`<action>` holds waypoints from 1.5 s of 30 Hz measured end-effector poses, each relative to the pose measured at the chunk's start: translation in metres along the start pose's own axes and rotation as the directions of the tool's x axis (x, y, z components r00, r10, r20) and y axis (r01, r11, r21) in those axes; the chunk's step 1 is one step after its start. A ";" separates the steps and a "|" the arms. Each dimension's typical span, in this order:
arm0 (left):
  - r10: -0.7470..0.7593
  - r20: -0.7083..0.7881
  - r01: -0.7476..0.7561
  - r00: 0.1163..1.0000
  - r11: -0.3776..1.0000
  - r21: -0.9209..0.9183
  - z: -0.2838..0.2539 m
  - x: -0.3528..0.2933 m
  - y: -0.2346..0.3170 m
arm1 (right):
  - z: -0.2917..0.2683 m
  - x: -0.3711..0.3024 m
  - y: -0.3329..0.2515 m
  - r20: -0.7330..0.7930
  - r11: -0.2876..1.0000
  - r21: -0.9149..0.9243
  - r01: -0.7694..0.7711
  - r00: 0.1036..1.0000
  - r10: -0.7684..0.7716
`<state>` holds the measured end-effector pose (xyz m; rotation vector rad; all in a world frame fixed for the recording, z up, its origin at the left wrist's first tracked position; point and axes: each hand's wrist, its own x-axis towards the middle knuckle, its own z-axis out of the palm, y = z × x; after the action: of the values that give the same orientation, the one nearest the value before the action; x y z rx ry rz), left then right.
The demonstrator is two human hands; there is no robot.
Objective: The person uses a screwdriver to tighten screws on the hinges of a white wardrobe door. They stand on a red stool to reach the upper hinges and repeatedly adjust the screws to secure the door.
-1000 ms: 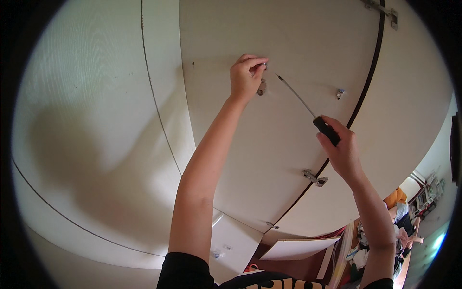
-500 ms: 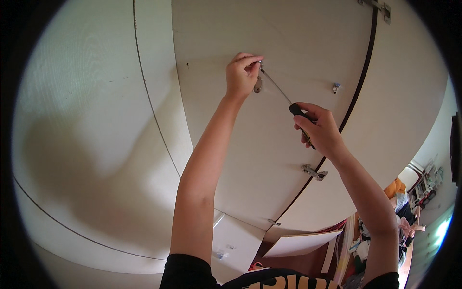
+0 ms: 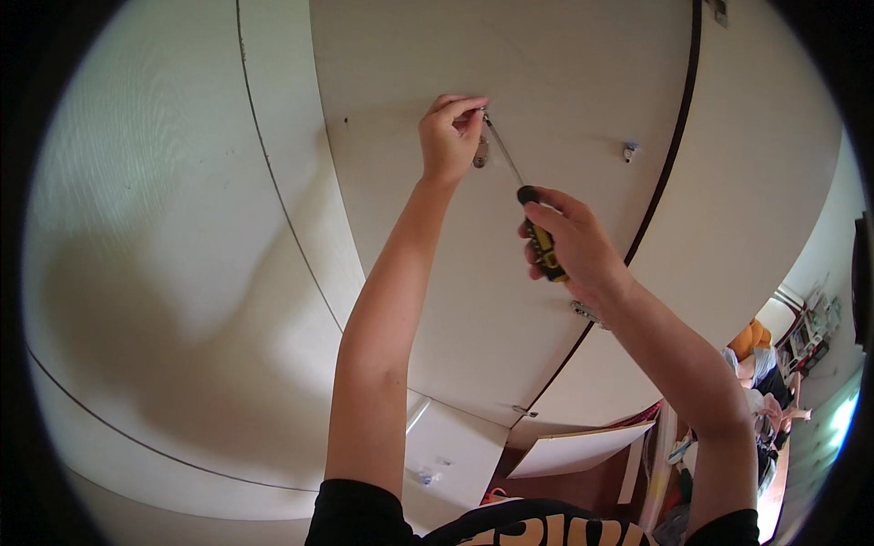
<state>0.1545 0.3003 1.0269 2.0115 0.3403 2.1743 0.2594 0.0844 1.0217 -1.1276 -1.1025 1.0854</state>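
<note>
Okay, both hands busy. Left hand (image 3: 451,136) has thumb and fingers pinched on a small metal piece (image 3: 484,111) against the pale panel (image 3: 455,273); exact shape too small to make out. Right hand (image 3: 569,232) is wrapped around the handle of a screwdriver (image 3: 525,193), black and yellow, shaft angled up and left, tip right at the left fingertips. Can't tell if the bit is seated or just touching.

Worn metal fitting (image 3: 481,153) sits just below the pinch; a second fitting with a blue top (image 3: 630,151) is off to the right, near the dark gap (image 3: 669,146). Hinge (image 3: 584,312) is partly behind the right wrist.

Risks, my read: shaft looks slanted to the panel, so the bit could cam out under torque and jab the left fingertips or scratch the surface. Left hold is fingertips only, so a side push from the tip could tilt or drop the piece. Arms are well extended, so expect less steadiness. Over-twisting might chew the head.
</note>
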 end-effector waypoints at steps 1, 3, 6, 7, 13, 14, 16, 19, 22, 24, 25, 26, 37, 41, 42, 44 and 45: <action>0.005 0.001 -0.005 1.000 1.000 -0.008 0.001 0.000 0.001 | 0.008 -0.002 -0.001 0.030 0.998 0.063 -0.026 0.999 0.024; 0.013 0.007 -0.013 1.000 1.000 -0.023 0.002 0.001 0.003 | 0.025 -0.006 -0.005 0.048 0.982 0.177 -0.059 0.998 0.051; -0.058 0.016 0.059 0.998 0.997 -0.055 0.002 0.001 0.003 | 0.046 -0.009 -0.011 0.039 0.943 0.327 -0.065 0.998 0.056; -0.064 0.019 0.065 0.998 0.997 -0.046 0.002 0.001 0.005 | 0.050 -0.008 -0.012 0.028 0.928 0.367 -0.064 0.998 0.058; -0.098 0.029 0.100 0.995 0.994 -0.047 -0.003 -0.002 0.004 | 0.062 -0.011 -0.019 -0.024 0.880 0.474 -0.037 0.998 0.055; -0.093 0.041 0.095 0.995 0.994 -0.047 -0.003 -0.002 0.003 | 0.058 -0.010 -0.020 -0.040 0.894 0.448 -0.030 0.998 0.053; -0.094 0.070 0.099 0.993 0.994 -0.056 -0.007 -0.003 -0.001 | 0.050 -0.010 -0.023 -0.042 0.923 0.383 -0.036 0.998 0.056; -0.119 0.134 0.126 0.984 0.991 -0.039 -0.014 -0.012 -0.002 | 0.036 -0.012 -0.036 -0.046 0.983 0.183 -0.024 0.998 0.032; -0.133 0.140 0.112 0.981 0.983 0.146 -0.041 -0.026 0.009 | 0.027 -0.004 -0.051 -0.028 0.995 -0.074 -0.071 0.997 0.069; -0.085 0.060 0.063 0.995 0.951 0.302 -0.090 -0.041 0.021 | 0.029 0.000 -0.062 -0.009 0.961 -0.265 -0.074 0.997 0.075; -0.053 -0.006 0.052 0.999 0.942 0.331 -0.129 -0.047 0.034 | 0.032 0.001 -0.070 0.040 0.936 -0.347 -0.061 0.996 0.080; -0.031 -0.091 0.065 0.995 0.915 0.399 -0.157 -0.055 0.053 | 0.032 -0.001 -0.081 0.030 0.898 -0.437 -0.054 0.997 0.074; 0.425 0.137 0.052 0.895 -0.404 0.913 -0.479 -0.147 0.217 | 0.055 0.012 -0.138 0.069 -0.181 -0.983 0.034 0.979 -0.193; 0.274 0.204 0.006 0.940 -0.609 0.793 -0.504 -0.158 0.216 | 0.036 0.038 -0.134 0.511 -0.800 -0.559 0.217 0.850 -0.126; 0.237 0.222 -0.002 0.946 -0.678 0.735 -0.507 -0.161 0.216 | 0.039 0.038 -0.132 0.560 -0.870 -0.440 0.223 0.825 -0.072; 0.243 0.227 -0.028 0.943 -0.620 0.784 -0.509 -0.157 0.214 | 0.073 0.026 -0.120 0.566 -0.917 -0.341 0.209 0.824 -0.023; 0.251 0.250 -0.044 0.935 -0.618 0.785 -0.514 -0.150 0.227 | 0.104 0.016 -0.115 0.552 -0.900 -0.385 0.204 0.832 -0.047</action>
<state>-0.3370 0.0118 0.9094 2.1802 3.7467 1.7215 0.1682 0.1006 1.1470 -1.7778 -2.5415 -1.7545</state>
